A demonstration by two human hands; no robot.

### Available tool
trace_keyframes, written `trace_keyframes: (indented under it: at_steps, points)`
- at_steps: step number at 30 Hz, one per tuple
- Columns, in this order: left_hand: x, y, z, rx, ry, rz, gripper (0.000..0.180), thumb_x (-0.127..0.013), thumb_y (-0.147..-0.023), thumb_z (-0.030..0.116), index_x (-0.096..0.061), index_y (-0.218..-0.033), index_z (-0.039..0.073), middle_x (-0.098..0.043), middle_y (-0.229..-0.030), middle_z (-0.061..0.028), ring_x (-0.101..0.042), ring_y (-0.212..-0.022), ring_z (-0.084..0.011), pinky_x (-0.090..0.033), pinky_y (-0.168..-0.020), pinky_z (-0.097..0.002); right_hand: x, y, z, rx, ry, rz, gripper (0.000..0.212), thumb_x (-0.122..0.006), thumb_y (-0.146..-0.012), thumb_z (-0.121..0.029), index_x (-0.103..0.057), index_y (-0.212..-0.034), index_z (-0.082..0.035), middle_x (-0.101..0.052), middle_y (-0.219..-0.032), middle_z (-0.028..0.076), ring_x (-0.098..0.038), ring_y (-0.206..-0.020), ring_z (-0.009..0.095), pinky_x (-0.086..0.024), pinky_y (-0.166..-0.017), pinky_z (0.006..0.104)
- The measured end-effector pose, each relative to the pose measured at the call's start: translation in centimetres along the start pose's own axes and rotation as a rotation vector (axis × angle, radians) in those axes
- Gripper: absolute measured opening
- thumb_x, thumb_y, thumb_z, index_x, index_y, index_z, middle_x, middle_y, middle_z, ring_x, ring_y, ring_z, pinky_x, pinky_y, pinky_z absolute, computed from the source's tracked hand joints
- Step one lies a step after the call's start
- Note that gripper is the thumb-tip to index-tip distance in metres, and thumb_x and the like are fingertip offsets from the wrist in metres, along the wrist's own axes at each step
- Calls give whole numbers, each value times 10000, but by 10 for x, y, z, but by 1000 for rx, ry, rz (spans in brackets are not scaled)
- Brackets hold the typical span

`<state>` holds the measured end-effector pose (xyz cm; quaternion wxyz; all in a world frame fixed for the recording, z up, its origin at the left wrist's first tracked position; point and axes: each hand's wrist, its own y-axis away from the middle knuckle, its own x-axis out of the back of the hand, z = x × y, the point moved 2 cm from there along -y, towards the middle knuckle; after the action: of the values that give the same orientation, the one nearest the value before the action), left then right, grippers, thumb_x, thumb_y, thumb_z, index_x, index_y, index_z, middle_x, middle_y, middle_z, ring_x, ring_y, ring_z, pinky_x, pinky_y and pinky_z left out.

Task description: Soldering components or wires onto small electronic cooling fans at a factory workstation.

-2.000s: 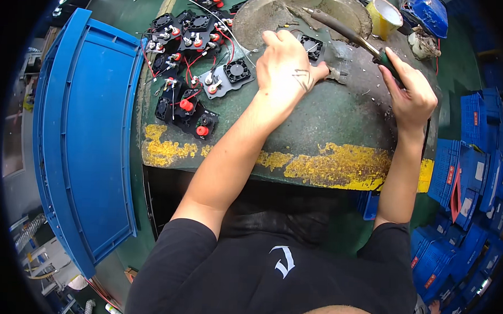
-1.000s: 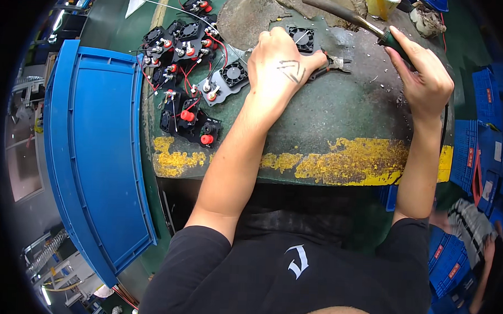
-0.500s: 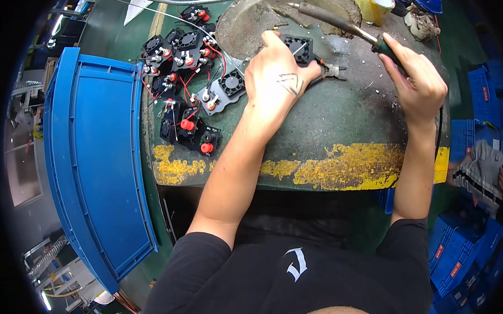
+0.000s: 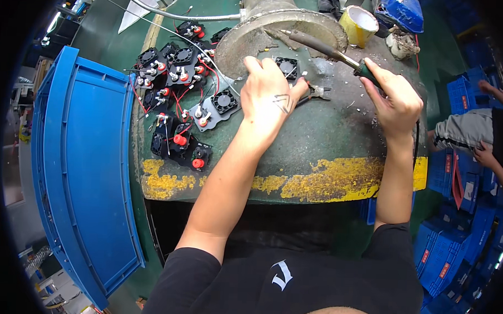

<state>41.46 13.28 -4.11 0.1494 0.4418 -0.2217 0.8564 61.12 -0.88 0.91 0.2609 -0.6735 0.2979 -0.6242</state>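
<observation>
My right hand (image 4: 397, 104) is wrapped round the dark green handle of a soldering iron (image 4: 322, 46). The iron's long metal barrel points left, its tip over a round stone-like dish (image 4: 238, 48). My left hand (image 4: 267, 96) is bent over the bench, fingers curled and thumb out to the right. What its fingertips hold is hidden. Just beyond them shows a black cooling fan (image 4: 288, 67), its lower part covered by the hand. Beside the thumb lies a pair of cutting pliers (image 4: 319, 93), handles partly hidden. To the left sits a plate with a fan (image 4: 224, 101) and terminals.
Several black fan units (image 4: 183, 56) with red terminals and wires crowd the bench's left. A yellow tub (image 4: 358, 27) stands at the back. Left of the bench is a large blue bin (image 4: 99, 163); blue crates (image 4: 442, 258) and another person (image 4: 471, 128) are at right.
The whole view has shifted, so bench and hands sit slightly further left and lower. Both hands keep their poses; the soldering iron stays in the right. More of the other person shows.
</observation>
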Motion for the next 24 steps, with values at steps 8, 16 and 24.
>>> trace_keyframes:
  at_steps: [8,16,24]
  points:
    - [4,0,11,38,-83,-13,654,-839,-814,445,-568,-1121,-64,-486,-1206,-260,-702,-848,-443,-604,-749,-511,12,-1,6,22,54,1,337,-850,-811,-194,-803,-1136,-120,-795,-1008,78,-737,-801,234,-574,-712,339]
    - [2,6,2,9,49,93,762,-805,-876,400,-480,-1418,-26,-477,-1212,-234,-681,-904,-451,-569,-786,-519,7,10,-4,27,113,70,379,-826,-809,-303,-778,-1166,-188,-651,-744,14,-643,-650,211,-519,-601,352]
    - [32,6,5,-119,28,253,547,-791,-903,398,-557,-1183,-9,-525,-1115,-216,-665,-803,-449,-568,-730,-511,3,4,0,44,61,46,351,-843,-802,-260,-796,-1135,-158,-763,-901,34,-676,-703,222,-542,-638,348]
